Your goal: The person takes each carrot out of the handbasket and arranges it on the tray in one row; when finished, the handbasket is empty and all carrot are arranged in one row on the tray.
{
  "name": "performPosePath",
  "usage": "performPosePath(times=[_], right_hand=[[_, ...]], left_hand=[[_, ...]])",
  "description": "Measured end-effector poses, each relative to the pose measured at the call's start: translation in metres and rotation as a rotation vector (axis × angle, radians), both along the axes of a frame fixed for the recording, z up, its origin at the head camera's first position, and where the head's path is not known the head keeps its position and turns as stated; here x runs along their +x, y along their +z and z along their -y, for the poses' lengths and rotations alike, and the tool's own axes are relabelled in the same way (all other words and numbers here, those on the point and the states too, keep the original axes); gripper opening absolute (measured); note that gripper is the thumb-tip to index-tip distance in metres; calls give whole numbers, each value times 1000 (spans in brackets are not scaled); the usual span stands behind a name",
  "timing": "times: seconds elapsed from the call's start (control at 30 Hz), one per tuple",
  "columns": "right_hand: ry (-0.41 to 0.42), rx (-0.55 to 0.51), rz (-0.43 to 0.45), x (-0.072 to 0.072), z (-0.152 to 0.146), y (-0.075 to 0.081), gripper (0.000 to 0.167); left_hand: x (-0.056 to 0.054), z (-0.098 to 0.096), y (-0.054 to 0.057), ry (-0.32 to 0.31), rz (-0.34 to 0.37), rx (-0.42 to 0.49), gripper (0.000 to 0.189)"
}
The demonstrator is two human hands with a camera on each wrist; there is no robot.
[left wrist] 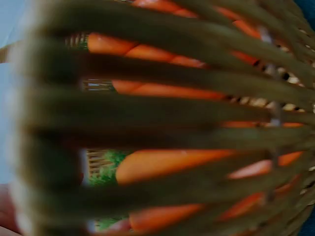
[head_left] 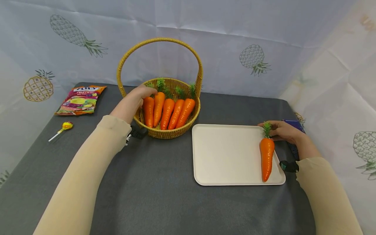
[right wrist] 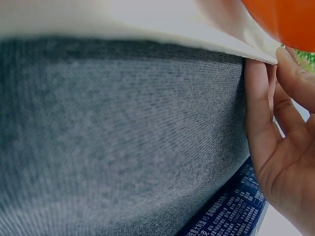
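Note:
Several orange carrots (head_left: 168, 112) with green tops lie in a wicker basket (head_left: 167, 134) with a tall handle. Reaching over the basket's left rim, my left hand (head_left: 140, 96) grips the leftmost carrot (head_left: 148, 112) near its leafy top; part of the fingers is hidden. In the left wrist view, the basket's slats (left wrist: 147, 115) cover most of that hand. A white tray (head_left: 227, 155) lies to the right, with one carrot (head_left: 266, 160) along its right side. My right hand (head_left: 283, 130) pinches the tray's far right edge, thumb (right wrist: 295, 81) on top and fingers below the rim.
On the left lie a colourful candy bag (head_left: 79, 101) and a yellow lollipop (head_left: 65, 126). A dark blue printed packet (right wrist: 231, 209) is under and beside the right hand. The grey table (head_left: 158, 195) ends at a pineapple-print cloth (head_left: 223, 42).

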State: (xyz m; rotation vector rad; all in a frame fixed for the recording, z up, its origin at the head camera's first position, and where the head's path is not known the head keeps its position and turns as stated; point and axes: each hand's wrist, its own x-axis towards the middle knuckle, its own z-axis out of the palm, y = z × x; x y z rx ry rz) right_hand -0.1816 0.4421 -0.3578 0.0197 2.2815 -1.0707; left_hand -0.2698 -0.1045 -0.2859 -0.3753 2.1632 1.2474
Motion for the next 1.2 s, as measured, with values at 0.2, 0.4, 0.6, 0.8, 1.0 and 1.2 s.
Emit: performPosePath(times=[0.2, 0.4, 0.6, 0.8, 1.0, 1.2], right_hand=[[4, 5, -4, 1, 0, 0, 59], [9, 13, 1, 1, 0, -1, 59], [14, 13, 9, 1, 1, -1, 59], [20, 16, 15, 1, 2, 0, 59], [20, 23, 9, 1, 2, 2, 59], [21, 31, 6, 0, 3, 1, 58]], left_hand=[[3, 3, -8, -8, -5, 13, 81], [3, 3, -19, -41, -17, 1, 73], [5, 3, -25, -97, -65, -54, 55], [10, 3, -25, -125, -118, -89, 57], [15, 1, -25, -145, -222, -164, 53], [17, -3, -26, -149, -261, -198, 49]])
